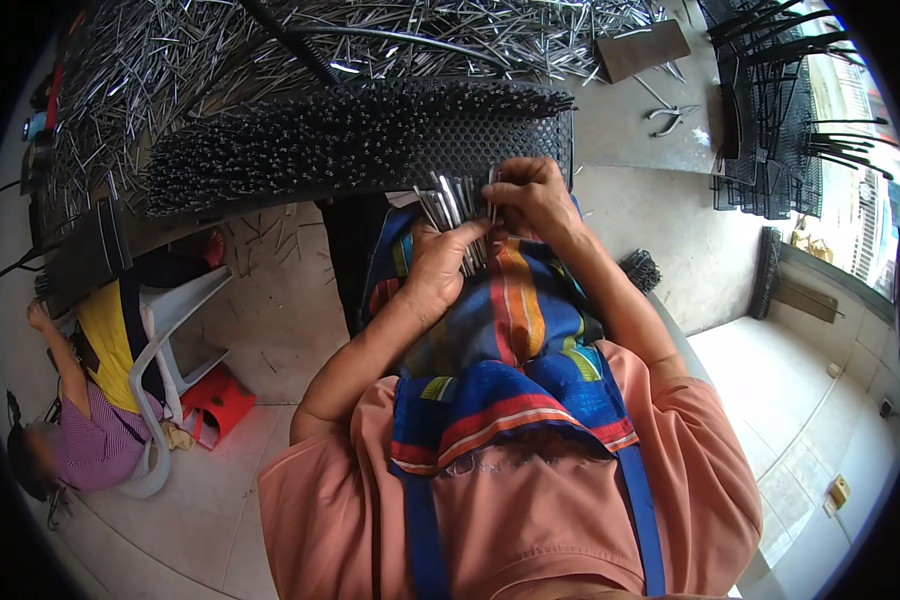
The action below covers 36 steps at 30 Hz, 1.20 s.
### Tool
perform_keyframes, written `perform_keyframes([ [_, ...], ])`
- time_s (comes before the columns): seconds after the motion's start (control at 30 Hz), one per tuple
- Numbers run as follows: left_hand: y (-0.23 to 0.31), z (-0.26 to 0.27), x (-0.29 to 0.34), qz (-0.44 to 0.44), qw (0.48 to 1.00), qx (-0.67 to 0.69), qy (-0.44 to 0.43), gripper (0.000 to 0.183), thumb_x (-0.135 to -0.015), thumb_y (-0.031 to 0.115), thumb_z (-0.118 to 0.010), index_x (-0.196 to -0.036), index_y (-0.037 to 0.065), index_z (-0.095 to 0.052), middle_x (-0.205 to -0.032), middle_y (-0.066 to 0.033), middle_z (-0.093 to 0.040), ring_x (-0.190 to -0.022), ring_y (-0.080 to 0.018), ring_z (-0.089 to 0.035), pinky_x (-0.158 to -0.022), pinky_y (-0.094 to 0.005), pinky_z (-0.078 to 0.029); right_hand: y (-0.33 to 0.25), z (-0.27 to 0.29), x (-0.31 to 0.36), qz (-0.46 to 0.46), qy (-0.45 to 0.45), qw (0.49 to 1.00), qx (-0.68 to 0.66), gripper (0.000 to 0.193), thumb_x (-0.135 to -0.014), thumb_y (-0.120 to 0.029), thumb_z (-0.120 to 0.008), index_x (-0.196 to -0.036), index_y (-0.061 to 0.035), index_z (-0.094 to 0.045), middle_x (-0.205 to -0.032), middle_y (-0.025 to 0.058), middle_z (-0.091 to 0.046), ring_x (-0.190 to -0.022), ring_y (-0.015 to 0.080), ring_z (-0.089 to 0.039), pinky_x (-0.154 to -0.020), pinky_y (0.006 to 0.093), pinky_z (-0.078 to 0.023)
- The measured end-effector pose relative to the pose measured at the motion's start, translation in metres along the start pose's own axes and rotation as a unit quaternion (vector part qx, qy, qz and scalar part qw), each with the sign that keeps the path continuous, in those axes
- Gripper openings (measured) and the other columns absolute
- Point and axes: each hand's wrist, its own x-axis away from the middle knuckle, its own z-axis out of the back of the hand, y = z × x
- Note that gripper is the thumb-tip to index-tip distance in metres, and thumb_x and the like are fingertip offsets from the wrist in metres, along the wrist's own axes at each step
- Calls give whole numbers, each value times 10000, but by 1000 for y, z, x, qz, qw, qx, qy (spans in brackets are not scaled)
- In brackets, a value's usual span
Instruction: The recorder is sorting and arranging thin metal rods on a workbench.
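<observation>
Head view. Left hand [438,268] curled shut around a bundle of thin grey metal rods [452,212]; fingers wrapped over the lower part of the bundle, rod tips fanning out above my knuckles. Right hand [530,195] just beside and above the left, touching it; fingertips [497,192] pinched closed on one or two rods at the top of the bundle. Cannot tell exactly how many rods sit in that pinch.

Directly beyond both hands: black perforated panel [370,140], packed with upright rods, its near edge touching the bundle's tips. Further out past the panel, a loose heap of rods [170,60] spread over the floor. Beneath my wrists, a striped multicolour apron [500,330] covers my lap.

Off to the right of my right hand, well apart: pliers [673,118] on the concrete, and stacked black racks [770,120]. Far to the left of my left hand, another person [90,420] seated by a white plastic chair [175,320].
</observation>
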Motion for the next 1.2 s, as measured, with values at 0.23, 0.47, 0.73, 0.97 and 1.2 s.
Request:
perform_keyframes([
  [0.23,-1,0,1,5,1000,1,7,217,-807,-81,-625,-1016,-20,-632,-870,-130,-697,-745,-242,-701,-657,-351,-607,-22,1,-32,347,227,910,-17,53,-810,19,-710,-863,18,-707,-786,21,-657,-749,65,-576,-690,212,-464],
  [0.47,-6,8,-5,18,1000,21,2,228,-845,-50,-609,-1070,-31,-644,-939,-175,-702,-820,-259,-706,-751,-354,-597,-21,-17,-46,452,250,852,84,120,-752,79,-718,-861,29,-710,-832,86,-678,-756,122,-618,-682,230,-484],
  [0.73,6,-2,2,2,1000,-11,3,211,-803,-88,-634,-1012,-68,-658,-926,-178,-709,-786,-266,-714,-715,-354,-606,-23,-19,-43,461,250,844,116,135,-752,79,-719,-876,26,-714,-842,87,-679,-763,126,-622,-683,233,-486],
  [0.97,3,3,-2,29,999,19,-21,207,-797,-90,-630,-1001,-79,-669,-924,-180,-713,-795,-257,-714,-726,-347,-601,-9,-19,-53,443,254,857,69,138,-748,32,-736,-882,4,-721,-837,81,-689,-739,131,-645,-664,233,-500],
  [1.2,6,1,-1,2,1000,1,-3,229,-792,-97,-627,-1015,-73,-673,-941,-169,-715,-812,-238,-708,-747,-335,-586,-21,-25,-49,447,284,823,204,134,-724,40,-751,-842,-14,-720,-774,66,-640,-694,139,-616,-606,251,-473],
])
